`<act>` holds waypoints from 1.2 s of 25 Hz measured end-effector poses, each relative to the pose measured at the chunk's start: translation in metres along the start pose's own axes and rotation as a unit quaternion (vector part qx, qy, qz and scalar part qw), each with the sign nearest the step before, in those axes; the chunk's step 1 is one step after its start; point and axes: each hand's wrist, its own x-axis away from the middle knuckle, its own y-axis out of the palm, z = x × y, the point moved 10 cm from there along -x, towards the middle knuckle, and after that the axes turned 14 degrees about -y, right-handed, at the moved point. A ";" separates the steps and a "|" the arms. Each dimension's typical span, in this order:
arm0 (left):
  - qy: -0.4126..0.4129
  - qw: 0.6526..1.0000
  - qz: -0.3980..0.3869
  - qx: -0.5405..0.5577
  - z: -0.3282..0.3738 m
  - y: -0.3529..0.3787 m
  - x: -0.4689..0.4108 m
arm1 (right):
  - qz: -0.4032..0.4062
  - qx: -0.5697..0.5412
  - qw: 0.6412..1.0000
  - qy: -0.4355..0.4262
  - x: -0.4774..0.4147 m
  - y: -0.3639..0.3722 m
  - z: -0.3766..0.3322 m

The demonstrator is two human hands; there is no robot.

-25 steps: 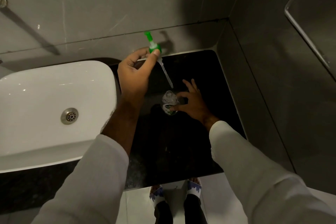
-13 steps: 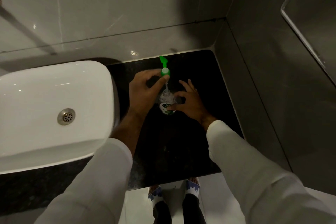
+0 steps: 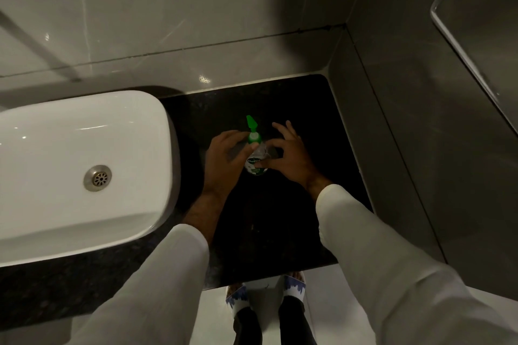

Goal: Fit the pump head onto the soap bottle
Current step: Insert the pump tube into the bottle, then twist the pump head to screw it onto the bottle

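A small clear soap bottle with a green and white label stands upright on the black countertop. The green pump head sits on the bottle's neck, nozzle pointing away from me; its tube is inside the bottle. My left hand pinches the pump's collar between thumb and fingers. My right hand holds the bottle's body from the right with thumb and forefinger, the other fingers spread.
A white basin with a metal drain lies to the left of my left forearm. Grey tiled walls close in behind and on the right. The counter's front edge runs near my feet.
My left hand brought the pump head down from above the counter, slid its tube into the bottle and lowered the head onto the neck. My right hand stayed on the bottle.
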 end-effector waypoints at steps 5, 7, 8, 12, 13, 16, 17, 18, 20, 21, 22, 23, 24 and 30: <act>0.006 1.000 -0.025 0.011 0.000 0.004 0.002 | -0.001 0.012 1.000 0.000 -0.001 0.001 0.002; 0.021 1.000 0.001 0.002 0.010 -0.001 0.002 | 0.000 0.013 1.000 -0.002 -0.001 0.002 0.002; 0.019 1.000 0.019 0.001 0.014 -0.003 0.001 | 0.002 0.017 1.000 -0.004 -0.001 0.003 0.002; 0.017 0.998 0.035 -0.049 0.019 0.000 -0.007 | 0.016 0.000 1.000 -0.006 -0.001 0.003 0.002; 0.016 0.998 0.011 -0.055 0.017 0.004 -0.010 | 0.016 -0.006 1.000 -0.005 -0.002 0.002 0.003; -0.015 0.994 -0.109 0.005 0.012 0.018 -0.006 | 0.005 0.007 1.000 -0.005 -0.003 0.001 0.003; -0.024 0.995 -0.099 0.023 0.011 0.017 -0.004 | 0.003 0.012 1.000 -0.005 -0.004 0.001 0.003; -0.030 0.998 -0.054 0.028 0.009 0.011 -0.003 | 0.005 0.009 1.000 -0.004 -0.004 0.002 0.003; -0.021 0.999 0.026 0.021 0.008 0.001 -0.002 | 0.011 -0.003 1.000 0.000 -0.004 0.002 0.005; -0.016 0.999 0.031 0.020 0.008 0.001 -0.003 | 0.014 -0.005 1.000 0.002 -0.004 0.003 0.007; -0.014 0.999 0.020 0.025 0.008 0.003 -0.005 | 0.016 -0.009 1.000 0.006 -0.004 0.002 0.009; -0.015 0.999 -0.004 0.033 0.009 0.007 -0.007 | 0.018 -0.012 1.000 0.009 -0.004 0.001 0.012; -0.017 0.998 -0.034 0.044 0.009 0.012 -0.007 | 0.018 -0.013 1.000 0.010 -0.005 0.001 0.012; -0.055 0.996 0.032 0.067 -0.003 0.006 -0.011 | 0.014 -0.005 1.000 0.002 -0.007 0.006 0.010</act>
